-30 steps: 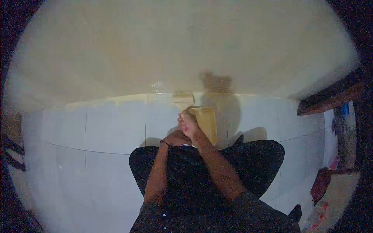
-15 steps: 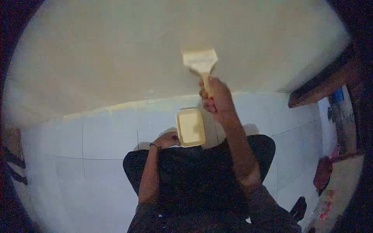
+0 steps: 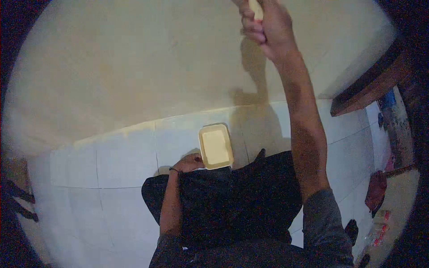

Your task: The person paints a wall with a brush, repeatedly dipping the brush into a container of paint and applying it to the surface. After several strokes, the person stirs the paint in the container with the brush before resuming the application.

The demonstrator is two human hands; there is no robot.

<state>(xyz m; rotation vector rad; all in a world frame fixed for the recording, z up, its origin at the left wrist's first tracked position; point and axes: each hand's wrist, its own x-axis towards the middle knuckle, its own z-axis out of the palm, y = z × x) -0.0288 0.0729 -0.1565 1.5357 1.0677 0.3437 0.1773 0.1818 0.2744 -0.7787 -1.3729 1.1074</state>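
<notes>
High at the top edge of the view, my right hand [image 3: 270, 29] is wrapped round the pale handle of a brush [image 3: 256, 9], whose head lies outside the frame. The hand is in front of the cream wall [image 3: 134, 58]. A rectangular tray [image 3: 216, 146] with cream-coloured paint inside rests near my knees on the tiled floor. My left hand [image 3: 189, 163] is at the tray's lower left edge, its fingers pressed together and gripping the rim.
Cream paint marks the seam between wall and white tiles [image 3: 120, 156]. A dark wooden frame [image 3: 357, 100] stands at the right. Beyond it lie a dark red cloth [image 3: 376, 191] and a blue object [image 3: 387, 99].
My right hand first left the spot beside the tray with the brush, then rose along the wall to the top edge. My left hand stays at the tray, which shows fully now.
</notes>
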